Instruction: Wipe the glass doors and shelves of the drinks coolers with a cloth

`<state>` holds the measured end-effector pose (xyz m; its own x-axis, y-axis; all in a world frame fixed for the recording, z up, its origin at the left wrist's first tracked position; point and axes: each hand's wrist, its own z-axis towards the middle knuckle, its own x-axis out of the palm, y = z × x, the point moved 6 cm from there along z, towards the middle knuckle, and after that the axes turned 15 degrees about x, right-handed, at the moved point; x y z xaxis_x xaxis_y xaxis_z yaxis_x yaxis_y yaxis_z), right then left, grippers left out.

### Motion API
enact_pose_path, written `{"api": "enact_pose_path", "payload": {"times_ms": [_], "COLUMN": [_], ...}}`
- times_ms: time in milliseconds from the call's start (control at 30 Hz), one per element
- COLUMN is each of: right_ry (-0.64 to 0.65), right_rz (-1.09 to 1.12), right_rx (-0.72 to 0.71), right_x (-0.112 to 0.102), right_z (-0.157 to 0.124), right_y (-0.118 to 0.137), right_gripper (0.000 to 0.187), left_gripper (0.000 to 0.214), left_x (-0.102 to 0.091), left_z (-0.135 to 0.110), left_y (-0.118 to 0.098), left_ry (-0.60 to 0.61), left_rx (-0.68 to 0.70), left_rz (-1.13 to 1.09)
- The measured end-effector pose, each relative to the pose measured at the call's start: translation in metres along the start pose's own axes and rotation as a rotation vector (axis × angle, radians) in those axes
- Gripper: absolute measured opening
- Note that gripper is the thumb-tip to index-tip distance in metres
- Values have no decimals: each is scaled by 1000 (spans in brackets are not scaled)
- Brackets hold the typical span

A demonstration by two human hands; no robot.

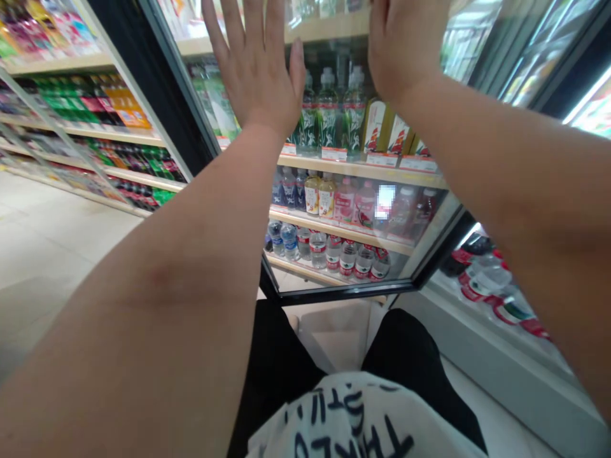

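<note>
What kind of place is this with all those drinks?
It looks like a shop, perhaps a convenience store or supermarket. Bottled drinks stand in rows behind a glass door, price labels line the shelf edges, and more stocked shelves are on the left.

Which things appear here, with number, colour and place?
Framed glass door: one, black frame, centre
Tall plastic bottles: several, green labels, third-lowest shelf
Angular containers: several, yellow, white, same shelf
Capped bottles: several, blue, yellow, pink, second-lowest shelf
Water bottles: several, clear, lowest shelf
Bottled drinks: many, multicoloured, left shelving
Clear plastic bottles: several, red labels, right
Tiled floor: one, pale, left
Printed shirt: one, white, bottom
Trousers: pair, black, bottom
Left hand, right hand: two, bare, top
</note>
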<state>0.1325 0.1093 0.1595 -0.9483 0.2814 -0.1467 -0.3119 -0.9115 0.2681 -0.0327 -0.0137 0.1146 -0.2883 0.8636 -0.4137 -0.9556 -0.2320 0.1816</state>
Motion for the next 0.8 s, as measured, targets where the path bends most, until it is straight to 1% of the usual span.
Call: {"api": "enact_pose_path", "payload": {"times_ms": [33, 67, 100, 133, 167, 200, 267, 300, 367, 433, 467, 500, 533, 600, 667, 700, 800], "right_ry": [111, 193, 276, 302, 305, 287, 219, 184, 141, 148, 163, 179, 190, 214, 197, 171, 72], "right_rz": [-86, -138, -207, -238, -260, -281, -314, -319, -309, -299, -300, -302, -302, -306, -306, -304, -264], "right_rx": [-141, -250, -339, -383, -379, -344, -267, -265, -358, -471, -497, -491, -452, -327, -222, -215, -336], "right_x": [7, 11, 15, 15, 13, 11, 7, 6, 7, 9, 10, 10, 9, 8, 6, 6, 3], "right_z": [-11, -23, -34, -41, -44, -43, -41, -42, -52, -62, -64, -63, -58, -45, -39, -40, -59], "right_y": [11, 20, 27, 31, 32, 29, 18, 13, 7, 7, 8, 10, 11, 11, 5, 2, -6], "right_gripper": [56, 58, 58, 59, 59, 60, 64, 64, 61, 58, 57, 57, 59, 65, 69, 67, 59], "left_gripper": [79, 79, 78, 78, 77, 76, 73, 74, 75, 74, 72, 71, 70, 68, 64, 64, 66], "left_x": [-1, -3, -6, -7, -8, -8, -7, -5, -2, 1, 2, 2, 2, 0, -2, -2, 0], "left_z": [-1, -2, -2, -3, -3, -3, -2, -2, 0, 1, 1, 0, -1, -4, -5, -6, -4], "left_y": [0, -1, -3, -4, -4, -4, -4, -3, -2, 0, 1, 1, 2, 3, 2, 3, 3], "left_ry": [7, 10, 1, -1, 6, 9, 14, 22, 31, 58, 63, 72, 78, 56, 10, 1, 17], "left_rx": [-6, -9, -2, 3, 1, -1, 12, 10, 10, 3, -2, 7, 12, 30, 77, 75, 55], "left_rz": [-4, -7, -6, -3, 3, 17, 56, 68, 63, 50, 47, 53, 74, 135, 204, 234, 278]}}
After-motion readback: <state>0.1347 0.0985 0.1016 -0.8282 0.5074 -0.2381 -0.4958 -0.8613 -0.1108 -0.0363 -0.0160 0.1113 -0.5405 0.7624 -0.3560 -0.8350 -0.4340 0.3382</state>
